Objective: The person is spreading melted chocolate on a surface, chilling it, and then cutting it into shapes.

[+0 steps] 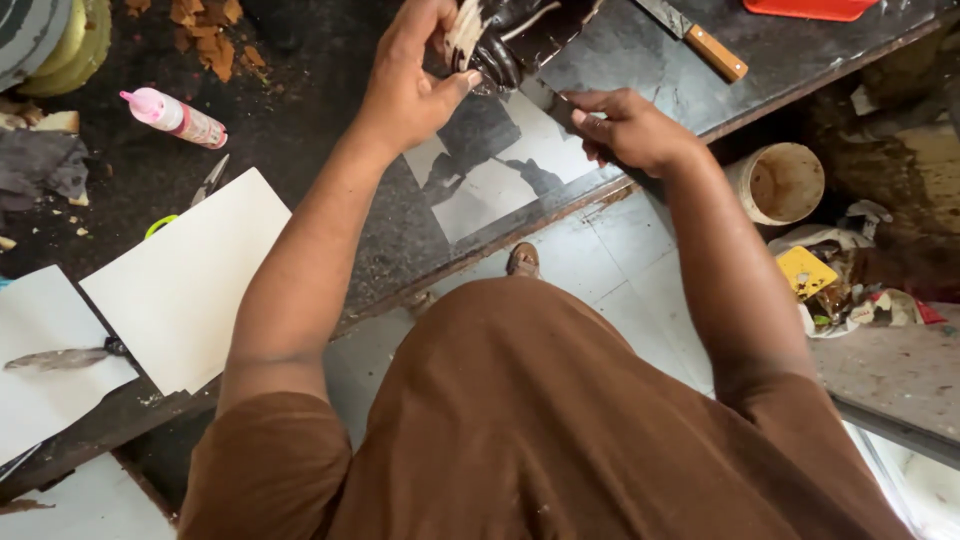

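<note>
My left hand [410, 85] is closed around a dark, glossy object with a pale, streaked patch [490, 45], up at twelve o'clock on the dark stone counter [330, 130]. The thumb presses against its lower side and the other fingers wrap over the top; what the object is, I cannot tell. My right hand [630, 130] sits just at three o'clock of it, fingers curled loosely with thumb and forefinger pinched together. Whether something thin lies between them I cannot tell. Below both hands, a pale sheet [490, 180] lies flat at the counter's edge.

Out at ten o'clock lies a pink squeeze bottle [175, 117] on its side, with scissors [205, 185] just below it. At nine o'clock a large white sheet [180, 285] rests flat, another white sheet [40, 370] beside it. At one o'clock a knife with a wooden handle [700, 40] lies on the counter. At three o'clock, down on the floor, stands a round bucket [780, 182].
</note>
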